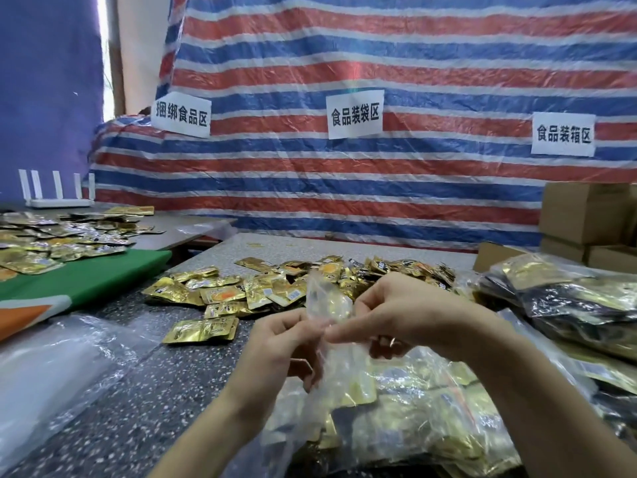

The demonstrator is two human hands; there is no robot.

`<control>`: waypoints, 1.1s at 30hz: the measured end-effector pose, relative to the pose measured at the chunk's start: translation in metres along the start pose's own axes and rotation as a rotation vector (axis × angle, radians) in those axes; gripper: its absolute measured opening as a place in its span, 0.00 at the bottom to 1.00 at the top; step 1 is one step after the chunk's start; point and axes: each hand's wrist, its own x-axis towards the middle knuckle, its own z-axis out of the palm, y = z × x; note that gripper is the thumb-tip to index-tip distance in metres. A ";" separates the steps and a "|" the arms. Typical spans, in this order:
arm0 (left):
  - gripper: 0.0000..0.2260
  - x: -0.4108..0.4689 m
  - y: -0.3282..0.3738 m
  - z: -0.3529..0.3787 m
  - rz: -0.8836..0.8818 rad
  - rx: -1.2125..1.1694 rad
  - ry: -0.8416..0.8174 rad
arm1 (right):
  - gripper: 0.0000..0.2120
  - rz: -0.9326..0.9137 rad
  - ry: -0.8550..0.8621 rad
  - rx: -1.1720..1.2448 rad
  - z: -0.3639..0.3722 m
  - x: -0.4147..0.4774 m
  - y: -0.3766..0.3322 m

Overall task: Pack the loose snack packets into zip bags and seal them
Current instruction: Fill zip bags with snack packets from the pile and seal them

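— Where's the zip bag (327, 298)?
— Held above the table (165, 381). The left hand (279, 343) and right hand (396, 315) both pinch it, fingertips meeting at its edge.
— And the packets (262, 291)?
— In a loose gold heap just behind. Filled bags (413, 419) lie under the right wrist.

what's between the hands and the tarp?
Head view: loose snack packets heaped on the table, then mostly bare tabletop to the striped tarp. Left hand and right hand pinch the zip bag.
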 end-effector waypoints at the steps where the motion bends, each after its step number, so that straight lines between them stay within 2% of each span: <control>1: 0.11 0.001 0.000 -0.003 0.001 -0.014 0.032 | 0.16 0.008 0.009 0.016 -0.004 -0.001 0.001; 6: 0.15 0.007 -0.001 -0.024 0.001 -0.112 0.248 | 0.13 0.069 0.334 0.074 -0.027 -0.002 0.012; 8: 0.14 0.008 -0.003 -0.027 0.013 -0.126 0.254 | 0.14 0.104 0.332 0.014 -0.030 -0.003 0.014; 12: 0.12 0.006 -0.006 -0.024 0.066 -0.146 0.235 | 0.22 0.129 0.207 0.021 -0.031 -0.010 0.008; 14: 0.14 0.007 -0.007 -0.023 0.117 -0.127 0.236 | 0.25 0.120 0.298 0.096 -0.036 -0.007 0.009; 17: 0.16 0.007 -0.013 -0.020 0.136 -0.132 0.249 | 0.19 0.128 0.514 0.102 -0.044 0.013 0.018; 20: 0.16 0.006 -0.019 -0.015 0.125 -0.109 0.200 | 0.09 0.161 0.522 -0.102 -0.042 0.054 0.029; 22: 0.16 0.004 -0.020 -0.012 0.113 -0.097 0.170 | 0.03 0.178 0.509 -0.350 -0.039 0.083 0.045; 24: 0.16 0.004 -0.021 -0.012 0.103 -0.094 0.168 | 0.08 0.250 0.506 -0.639 -0.035 0.106 0.070; 26: 0.15 0.004 -0.020 -0.013 0.096 -0.096 0.183 | 0.14 0.339 0.484 -0.820 -0.035 0.120 0.097; 30: 0.16 0.005 -0.019 -0.015 0.106 -0.106 0.213 | 0.21 0.419 0.511 -1.027 -0.038 0.135 0.132; 33: 0.17 0.005 -0.019 -0.015 0.110 -0.108 0.214 | 0.17 0.361 0.616 -1.113 -0.036 0.142 0.139</control>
